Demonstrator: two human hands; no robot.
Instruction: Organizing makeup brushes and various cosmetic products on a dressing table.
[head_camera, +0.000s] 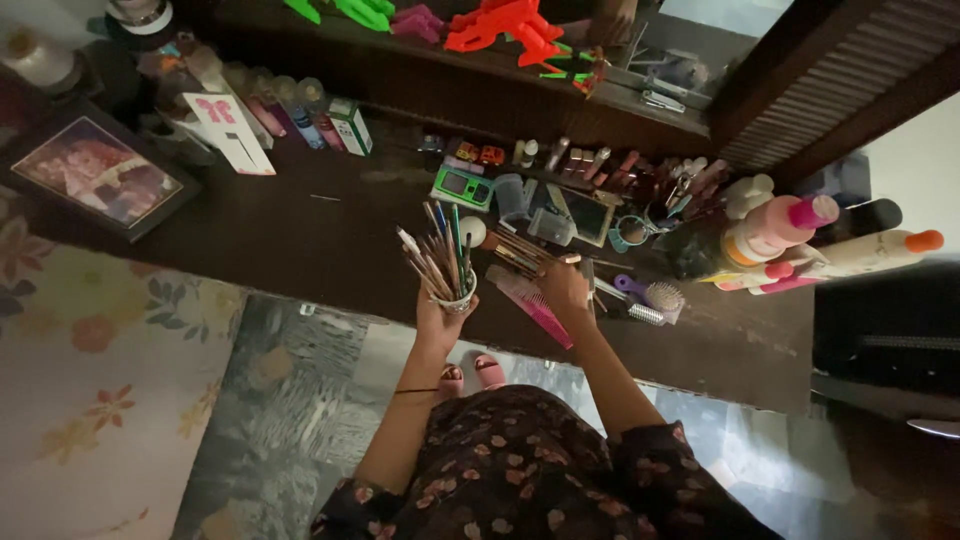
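1. The left hand (437, 318) holds a small white cup (459, 296) from below, with the fingers closed around its base. The cup is lifted just above the front edge of the dark wooden table (300, 240).
2. The cup is full of pencils and brushes (440, 255). They stand upright and spread like a fan, because the cup is narrow and they lean on its rim.
3. The right hand (566, 288) is on the table just beside the cup, near a loose bundle of brushes (515, 250) that lies flat. The fingers are curled downward, and something thin seems to be between them, but the view is dark and I cannot tell for sure if it grips anything.
4. A pink comb (535, 305) lies under the right wrist, partly over the table edge. A purple hairbrush (650, 293) rests near it on the right.
5. Behind the hands are a green toy phone (462, 187), a small mirror (588, 215), and many small cosmetic bottles in a row along the back.
6. Tall pink and white bottles (790, 235) lie on their side at the right. A framed picture (97, 172) lies flat at the left end.
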